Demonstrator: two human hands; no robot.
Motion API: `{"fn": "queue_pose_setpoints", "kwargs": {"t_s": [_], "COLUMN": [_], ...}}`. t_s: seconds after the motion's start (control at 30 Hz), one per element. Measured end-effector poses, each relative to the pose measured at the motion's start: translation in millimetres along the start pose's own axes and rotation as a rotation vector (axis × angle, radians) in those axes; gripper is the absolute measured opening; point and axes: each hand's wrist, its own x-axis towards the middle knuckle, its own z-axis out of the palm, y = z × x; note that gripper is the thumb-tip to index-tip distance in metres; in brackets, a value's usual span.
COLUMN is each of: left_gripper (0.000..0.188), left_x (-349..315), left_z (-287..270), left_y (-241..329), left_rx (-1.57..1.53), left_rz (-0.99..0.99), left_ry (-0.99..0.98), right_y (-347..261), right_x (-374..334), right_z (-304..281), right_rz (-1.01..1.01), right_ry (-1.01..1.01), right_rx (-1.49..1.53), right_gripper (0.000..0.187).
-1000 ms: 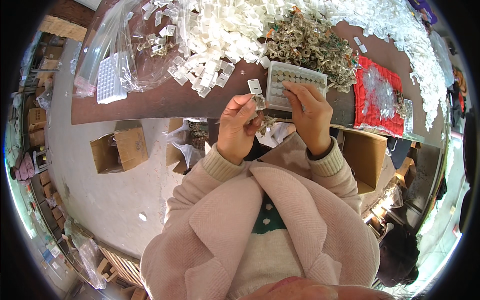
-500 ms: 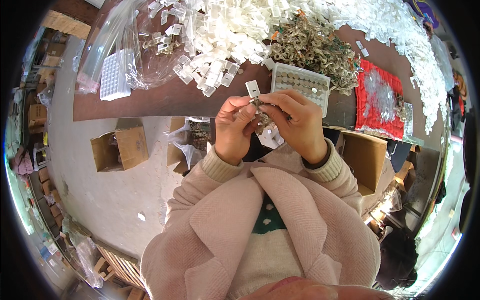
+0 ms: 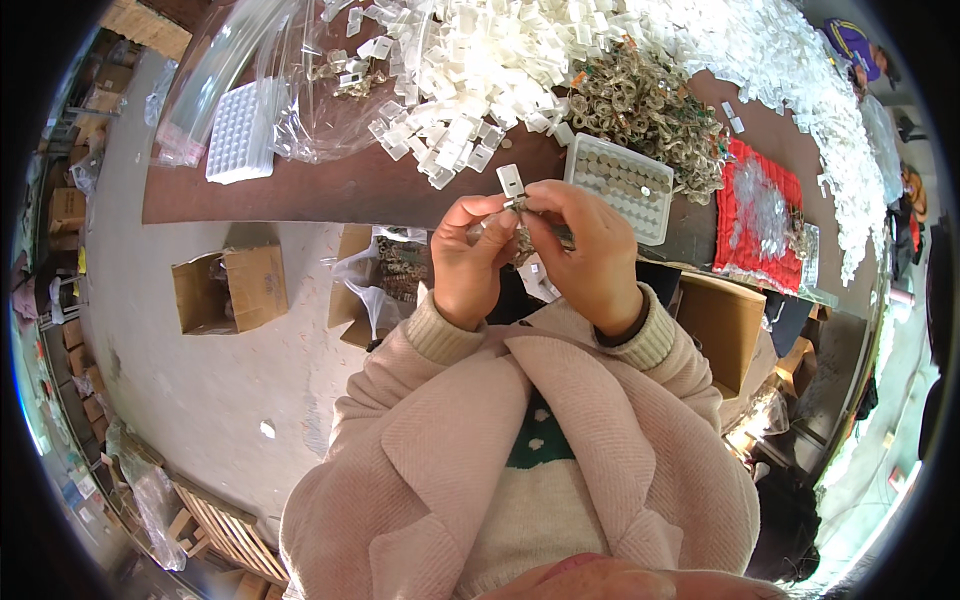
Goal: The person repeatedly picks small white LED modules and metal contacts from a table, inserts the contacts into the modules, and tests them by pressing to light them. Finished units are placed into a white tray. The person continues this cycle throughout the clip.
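In front of my chest, my left hand (image 3: 468,262) and my right hand (image 3: 592,258) meet with fingertips pinched together. Between them a small white plastic case (image 3: 510,180) with a dark slot sticks up, its lower end among my fingertips. Some beige ring-shaped parts (image 3: 524,246) show below the fingers, partly covered by the hands, and which fingers press on them is hidden. Just right of my right hand is a clear plastic box (image 3: 655,228) with rows of small round grey discs. Beyond my fingers spreads a heap of white plastic cases (image 3: 470,70).
A tangled pile of beige rings (image 3: 640,110) lies beside the box. Red cloth (image 3: 735,235) with clear pieces is at the right. A white dimpled tray (image 3: 240,135) and clear plastic bags (image 3: 320,120) lie at the left. Cardboard boxes (image 3: 258,285) stand below the table edge.
My view has shifted slightly, so the table things appear a little displaced. Both hands stay together at the white case; my right fingers have moved slightly around its lower end.
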Motion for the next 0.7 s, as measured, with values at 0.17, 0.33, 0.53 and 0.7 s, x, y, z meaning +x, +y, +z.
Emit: {"fn": "queue_pose_setpoints", "kwargs": {"t_s": [0.17,0.33,0.53,0.7], "left_gripper": [0.013,0.014,0.014,0.014], "left_x": [-0.9,-0.9,-3.2,-6.2], "left_z": [-1.7,-1.3,1.1,4.8], "left_y": [10.2,14.7,15.6,14.9], "left_rx": [-0.078,-0.126,-0.08,-0.026], "left_rz": [-0.041,-0.018,-0.002,-0.009], "left_ry": [-0.031,-0.035,-0.086,-0.076], "right_y": [-2.4,2.4,4.5,6.2], "right_x": [3.0,4.4,0.9,-1.7], "right_z": [0.1,-1.7,1.6,2.9], "right_rz": [0.026,-0.061,-0.047,-0.06], "right_ry": [0.041,-0.052,0.002,0.033], "right_rx": [0.127,0.061,0.093,0.154], "right_gripper": [0.028,0.02,0.02,0.018]}}
